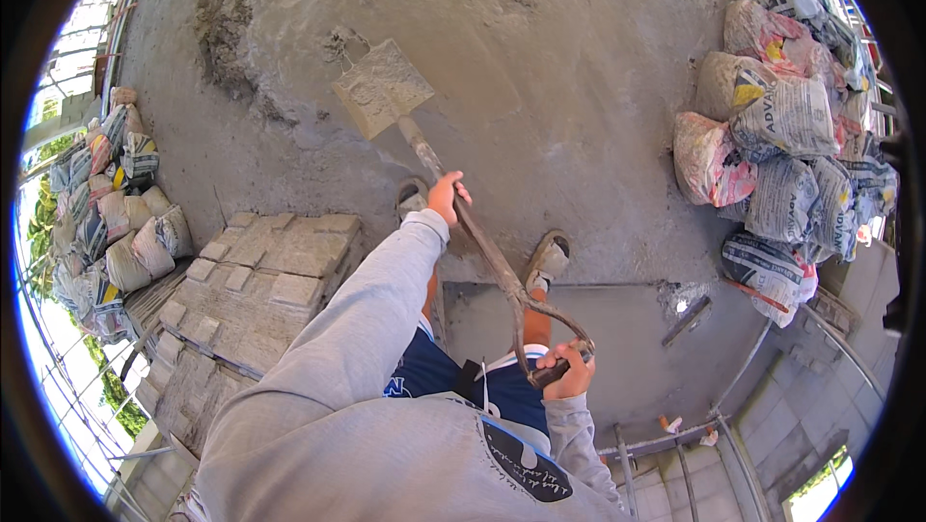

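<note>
A long-handled shovel (490, 257) slants across the view from my right hip toward the far left. My left hand (449, 199) is closed round its shaft, partway up from the blade. At the near end, my right hand (569, 371) grips the crossbar of the Y-shaped handle. The square blade (384, 88), coated in grey, lies over wet grey cement mix (540, 68) spread across the floor. Whether it touches the mix or hovers just above, I cannot tell. My sandalled feet stand apart on either side of the shaft.
Filled bags (781, 126) are piled at the right, and more sacks (106, 223) at the left. Stacked grey blocks (260, 266) stand by my left leg. A rough mound edge (227, 30) lies far left. Metal bars (666, 440) and a short bar (686, 320) are near right.
</note>
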`<state>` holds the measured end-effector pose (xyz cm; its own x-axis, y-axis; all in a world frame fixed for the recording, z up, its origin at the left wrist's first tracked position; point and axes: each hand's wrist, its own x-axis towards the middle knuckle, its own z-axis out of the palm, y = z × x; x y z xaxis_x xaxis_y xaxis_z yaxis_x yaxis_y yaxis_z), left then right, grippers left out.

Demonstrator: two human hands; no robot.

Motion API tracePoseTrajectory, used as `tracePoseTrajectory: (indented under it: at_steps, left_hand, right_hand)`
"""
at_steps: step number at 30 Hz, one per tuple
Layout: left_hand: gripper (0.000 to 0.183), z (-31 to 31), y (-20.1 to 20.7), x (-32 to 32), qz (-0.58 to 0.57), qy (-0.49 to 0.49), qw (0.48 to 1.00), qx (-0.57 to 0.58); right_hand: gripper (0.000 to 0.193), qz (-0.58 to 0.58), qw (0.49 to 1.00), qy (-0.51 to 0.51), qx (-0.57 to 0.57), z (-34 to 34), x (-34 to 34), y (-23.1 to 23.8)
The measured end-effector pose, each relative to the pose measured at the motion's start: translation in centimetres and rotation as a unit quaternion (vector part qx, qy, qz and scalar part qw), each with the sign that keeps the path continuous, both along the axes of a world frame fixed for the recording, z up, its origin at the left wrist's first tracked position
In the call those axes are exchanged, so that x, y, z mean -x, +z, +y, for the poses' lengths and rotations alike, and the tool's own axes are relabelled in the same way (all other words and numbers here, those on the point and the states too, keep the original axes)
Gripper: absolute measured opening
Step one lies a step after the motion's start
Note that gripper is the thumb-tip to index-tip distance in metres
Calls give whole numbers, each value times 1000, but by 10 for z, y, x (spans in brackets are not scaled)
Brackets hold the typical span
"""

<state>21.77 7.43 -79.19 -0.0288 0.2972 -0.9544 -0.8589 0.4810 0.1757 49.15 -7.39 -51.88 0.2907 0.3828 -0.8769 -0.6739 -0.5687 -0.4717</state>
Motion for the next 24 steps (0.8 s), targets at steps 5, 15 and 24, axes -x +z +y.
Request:
tracePoseTrajectory:
  at_steps: [5,15,24]
  left_hand:
    - [16,-167,7,-267,-146,-113,966,180]
    - [16,-276,41,-496,-251,-316,876,265]
    - [9,-119,-46,-452,-93,-351,910,200]
  right_hand:
    - [14,-166,960,-106,200,-195,-199,24]
    - [10,-294,904,-182,250,-298,-322,109]
    - [11,-270,922,-167,222,-149,-287,3]
